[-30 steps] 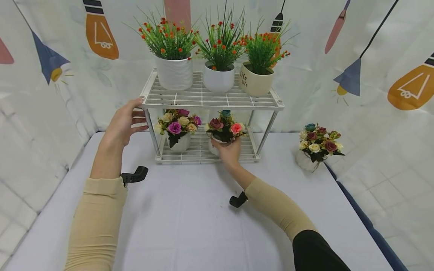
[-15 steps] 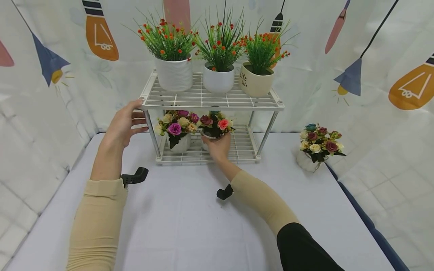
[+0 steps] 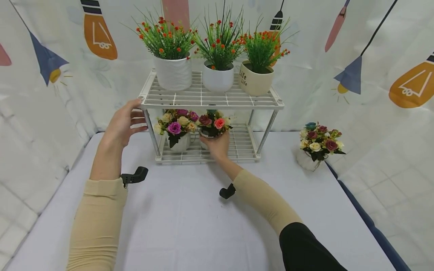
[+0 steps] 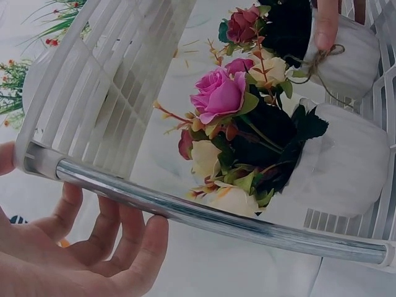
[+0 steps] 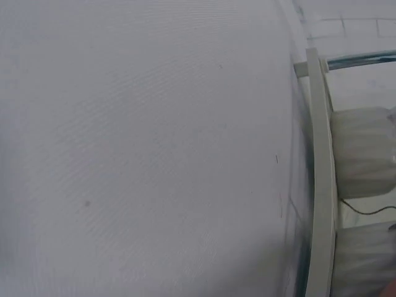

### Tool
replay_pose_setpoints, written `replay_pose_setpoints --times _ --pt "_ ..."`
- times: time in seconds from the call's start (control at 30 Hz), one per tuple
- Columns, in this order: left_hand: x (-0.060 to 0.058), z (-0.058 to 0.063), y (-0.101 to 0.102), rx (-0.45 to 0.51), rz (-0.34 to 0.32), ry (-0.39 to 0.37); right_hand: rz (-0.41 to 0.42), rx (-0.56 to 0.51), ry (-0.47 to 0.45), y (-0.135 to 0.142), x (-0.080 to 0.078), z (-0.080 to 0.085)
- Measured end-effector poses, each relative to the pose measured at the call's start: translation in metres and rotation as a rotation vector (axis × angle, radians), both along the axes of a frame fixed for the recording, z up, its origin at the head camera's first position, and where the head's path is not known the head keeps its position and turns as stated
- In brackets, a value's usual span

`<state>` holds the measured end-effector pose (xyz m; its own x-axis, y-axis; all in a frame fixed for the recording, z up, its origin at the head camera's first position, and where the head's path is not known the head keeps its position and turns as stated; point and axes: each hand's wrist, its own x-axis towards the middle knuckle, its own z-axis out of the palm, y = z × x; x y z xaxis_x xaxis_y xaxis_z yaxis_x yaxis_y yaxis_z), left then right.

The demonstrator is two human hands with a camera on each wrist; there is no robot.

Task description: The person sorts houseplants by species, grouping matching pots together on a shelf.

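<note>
In the head view, my left hand (image 3: 118, 124) holds the front left corner of a white two-tier shelf rack (image 3: 210, 101). The left wrist view shows its fingers (image 4: 151, 247) against the metal post (image 4: 185, 210). On the lower tier, my right hand (image 3: 218, 146) grips a small potted flower arrangement (image 3: 217, 122), its white pot (image 4: 349, 62) tied with twine. Close to its left sits another flowerpot (image 3: 179, 131) with purple and cream roses. From the right wrist, only a sliver of that hand shows beside the pot (image 5: 362, 260).
Three grassy potted plants with red blooms, in a large white pot (image 3: 173, 73), a small white pot (image 3: 218, 78) and a cream pot (image 3: 255, 79), stand on the upper tier. A third rose pot (image 3: 308, 160) stands at the right edge of the white-covered table (image 3: 190, 218).
My right hand has slid its flowerpot leftward along the lower tier, close to the purple-rose pot, mostly in the first half second. The left hand has stayed at the rack corner.
</note>
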<state>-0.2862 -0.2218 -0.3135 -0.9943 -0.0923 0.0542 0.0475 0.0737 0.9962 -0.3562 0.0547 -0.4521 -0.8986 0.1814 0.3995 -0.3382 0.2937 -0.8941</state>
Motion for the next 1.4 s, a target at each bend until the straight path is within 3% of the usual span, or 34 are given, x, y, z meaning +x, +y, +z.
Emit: replay_pose_setpoints --times 0.1,0.23,0.43,0.6,0.93,1.17,1.4 --pt "0.000 0.000 0.001 0.001 0.000 -0.001 0.032 -0.039 -0.033 0.006 0.004 0.000" --pt "0.000 0.000 0.001 0.003 -0.003 -0.005 0.032 -0.011 -0.158 0.017 0.015 0.003" --pt "-0.001 -0.002 0.000 -0.009 -0.003 -0.007 0.124 -0.011 -0.274 0.037 0.034 0.015" --pt "0.000 -0.001 0.000 -0.019 0.003 -0.002 0.180 -0.022 -0.280 0.051 0.049 0.020" --pt "-0.001 0.000 -0.002 0.028 -0.005 -0.006 0.206 -0.009 -0.323 0.079 0.075 0.022" --pt "-0.001 0.000 -0.001 -0.008 0.000 -0.007 0.176 -0.005 -0.353 0.105 0.094 0.027" --pt "-0.001 0.000 0.001 -0.013 0.003 0.010 0.110 -0.075 -0.337 0.141 0.103 0.024"
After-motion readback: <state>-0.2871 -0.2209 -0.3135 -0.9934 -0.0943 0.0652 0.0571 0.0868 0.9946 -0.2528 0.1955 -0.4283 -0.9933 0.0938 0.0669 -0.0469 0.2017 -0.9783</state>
